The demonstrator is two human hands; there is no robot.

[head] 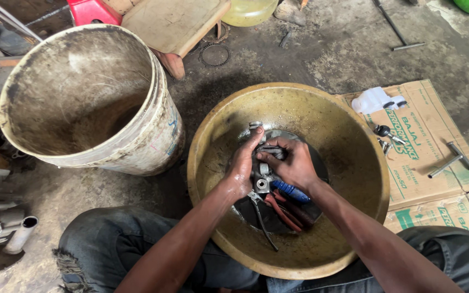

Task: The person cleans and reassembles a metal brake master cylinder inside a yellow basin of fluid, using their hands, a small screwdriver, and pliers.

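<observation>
both hands (pixel 270 165) on metal part (pixel 261 176) (in basin (pixel 354 141))

Soft even daylight, faint shadows, sharp focus, slight wide-angle edge stretch

Grimy, oil-stained concrete floor (pixel 321 49) — flattened cardboard (pixel 430 157) spread at one side, a wooden stool (pixel 175 24) above, daylight falling evenly.

Grimy matt metal basin (pixel 354 163), scuffed plastic bucket (pixel 153 135) (dull, stained), flattened cardboard (pixel 430 157).
</observation>
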